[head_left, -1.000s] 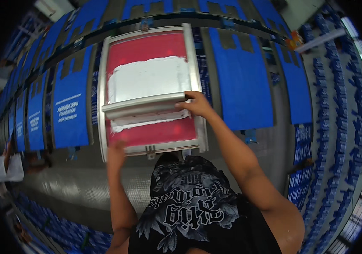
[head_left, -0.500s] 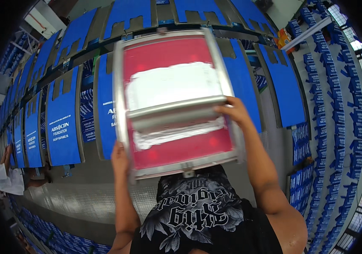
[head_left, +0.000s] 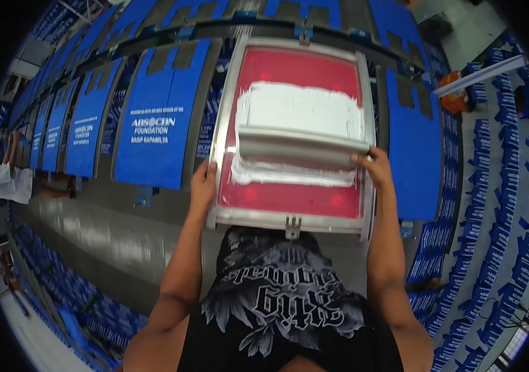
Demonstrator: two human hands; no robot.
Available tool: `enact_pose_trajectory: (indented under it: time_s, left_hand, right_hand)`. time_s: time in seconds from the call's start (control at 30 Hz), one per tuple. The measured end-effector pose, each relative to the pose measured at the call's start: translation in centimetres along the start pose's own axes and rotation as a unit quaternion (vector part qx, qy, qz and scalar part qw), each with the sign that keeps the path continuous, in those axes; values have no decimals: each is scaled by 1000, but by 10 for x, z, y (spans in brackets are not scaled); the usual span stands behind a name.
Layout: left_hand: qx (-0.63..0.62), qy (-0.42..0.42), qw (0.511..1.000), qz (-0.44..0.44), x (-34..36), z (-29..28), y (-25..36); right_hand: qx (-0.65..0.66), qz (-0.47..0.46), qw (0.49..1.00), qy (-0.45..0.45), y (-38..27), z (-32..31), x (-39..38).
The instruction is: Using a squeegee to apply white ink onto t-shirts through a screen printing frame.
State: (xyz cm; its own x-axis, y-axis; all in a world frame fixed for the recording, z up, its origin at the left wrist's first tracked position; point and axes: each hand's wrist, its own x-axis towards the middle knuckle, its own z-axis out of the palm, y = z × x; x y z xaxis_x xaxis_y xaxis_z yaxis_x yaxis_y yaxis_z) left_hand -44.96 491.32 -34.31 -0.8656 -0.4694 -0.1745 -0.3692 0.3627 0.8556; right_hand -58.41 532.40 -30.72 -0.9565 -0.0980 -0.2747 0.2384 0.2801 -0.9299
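Observation:
A silk-screen printing frame (head_left: pixel 219 136) with red mesh and metal sides is in front of me at the centre. A thick patch of white ink (head_left: pixel 305 105) spreads over its mesh. Across the ink lies a squeegee (head_left: pixel 295 149), its long bar running from side to side. My left hand (head_left: pixel 203 184) is closed round the frame's lower left side. At the right side, my right hand (head_left: pixel 376 168) grips the frame with its thumb against the squeegee's end. Whatever lies directly beneath the frame is mostly hidden.
Flat boards carrying blue cut pieces stand in rows, one with white print (head_left: pixel 153 124) left of the frame and an unprinted one (head_left: pixel 414 142) right of it. Blue printed pieces (head_left: pixel 481 204) hang or lie in rows at right. Another person in white (head_left: pixel 10 183) works at far left.
The frame has shifted right along the row and sits straighter, with both hands still on it. The printed blue piece at its left now shows in full.

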Motion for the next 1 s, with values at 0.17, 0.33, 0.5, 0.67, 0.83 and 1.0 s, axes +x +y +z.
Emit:
enact_pose_trajectory:
  time_s: [0.17,0.33,0.5,0.67,0.83,1.0]
  left_hand:
    - [20,-6,998,-53,17,3,-11]
    - [-46,-25,997,-61,19,8,-10]
    - [-1,-14,998,-56,17,9,-19]
    - [124,31,992,-1,14,7,-33]
    - [215,22,923,320,6,-5,50]
    - [419,-291,806,299,15,14,90]
  right_hand:
    - [-30,-10,999,-31,29,-5,26]
    - [24,-5,998,-51,45,2,26]
    - [-1,1,998,-55,43,1,15]
    - [-38,0,998,-55,45,11,15]
    - [-439,-55,887,-136,-11,6,-25]
    - [-456,-182,863,-119,-10,39,-65]
